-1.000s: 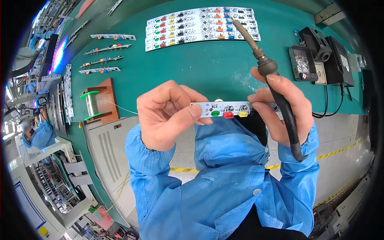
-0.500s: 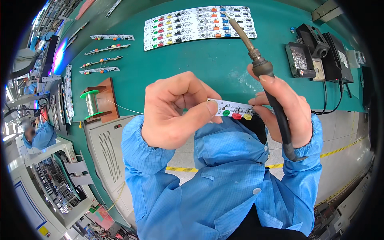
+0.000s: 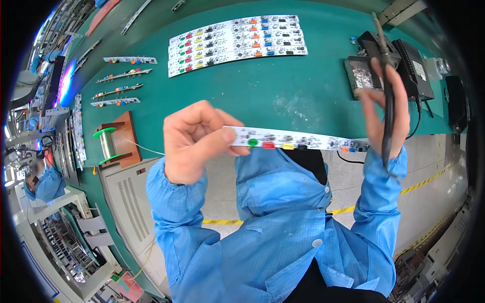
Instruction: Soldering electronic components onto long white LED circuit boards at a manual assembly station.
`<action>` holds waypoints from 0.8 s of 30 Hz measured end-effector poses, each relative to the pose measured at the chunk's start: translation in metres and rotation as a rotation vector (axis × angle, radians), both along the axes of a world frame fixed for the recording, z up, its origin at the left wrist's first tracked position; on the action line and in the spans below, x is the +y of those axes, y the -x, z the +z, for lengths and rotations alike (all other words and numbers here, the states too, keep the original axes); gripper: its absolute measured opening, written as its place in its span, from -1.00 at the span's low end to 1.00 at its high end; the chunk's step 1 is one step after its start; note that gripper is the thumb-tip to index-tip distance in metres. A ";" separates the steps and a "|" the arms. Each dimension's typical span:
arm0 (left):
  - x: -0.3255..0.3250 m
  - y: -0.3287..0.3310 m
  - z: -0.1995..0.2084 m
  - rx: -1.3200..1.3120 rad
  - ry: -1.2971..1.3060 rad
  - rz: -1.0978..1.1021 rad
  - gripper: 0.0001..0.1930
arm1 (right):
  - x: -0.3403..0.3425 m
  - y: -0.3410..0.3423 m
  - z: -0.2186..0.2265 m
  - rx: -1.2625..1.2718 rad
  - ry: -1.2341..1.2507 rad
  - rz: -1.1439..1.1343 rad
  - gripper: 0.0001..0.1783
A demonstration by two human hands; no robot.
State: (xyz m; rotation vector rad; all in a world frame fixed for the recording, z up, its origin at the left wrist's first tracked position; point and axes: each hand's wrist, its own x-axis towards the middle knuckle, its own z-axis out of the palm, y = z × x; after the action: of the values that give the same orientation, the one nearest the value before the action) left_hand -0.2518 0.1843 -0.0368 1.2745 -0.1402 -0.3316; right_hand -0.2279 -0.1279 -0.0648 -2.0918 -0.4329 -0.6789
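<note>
My left hand (image 3: pixel 194 144) pinches the left end of a long, narrow white circuit board (image 3: pixel 323 143) between thumb and fingers. Green, red, yellow, black, orange and blue parts run along the board, which hangs in the air over the table's near edge. At the right, my right hand (image 3: pixel 398 103) is closed around a black-handled soldering iron (image 3: pixel 388 108), its tip pointing up and away. The iron is over the metal tray (image 3: pixel 365 76) and black iron holder (image 3: pixel 371 43). My right sleeve hides the board's far right end.
Several similar boards (image 3: pixel 217 50) lie in a block at the table's back. More board strips (image 3: pixel 118 93) stand at the left, beyond a solder wire spool (image 3: pixel 107 145) on a wooden stand (image 3: pixel 133 136). A black soldering station (image 3: pixel 417 70) is at right. Another person (image 3: pixel 48 184) works far left.
My right hand has let go of the board and moved right and away with the soldering iron, toward the holder. My left hand still holds the board, now seen at greater length.
</note>
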 end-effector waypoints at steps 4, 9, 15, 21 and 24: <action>0.011 -0.002 -0.012 0.014 0.026 0.054 -0.92 | -0.039 -0.023 -0.013 0.083 0.075 -0.197 -0.39; 0.017 -0.004 -0.018 0.006 0.036 0.067 -0.91 | -0.062 -0.038 -0.037 0.046 0.258 -0.251 -0.45; 0.024 -0.002 -0.023 0.010 0.058 0.099 -0.91 | -0.054 -0.037 -0.038 0.081 0.203 -0.248 -0.46; 0.030 -0.004 -0.033 -0.035 0.149 0.106 -0.92 | -0.042 0.005 -0.030 0.134 -0.327 -0.081 -0.52; 0.028 -0.005 -0.033 -0.052 0.128 0.114 -0.92 | -0.046 0.029 -0.027 0.257 -0.254 -0.072 -0.49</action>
State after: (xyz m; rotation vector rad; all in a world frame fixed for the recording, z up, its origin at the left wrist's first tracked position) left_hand -0.2467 0.2124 -0.0696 1.1596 -0.1299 -0.1885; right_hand -0.2567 -0.1738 -0.0917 -1.9256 -0.1204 -0.4696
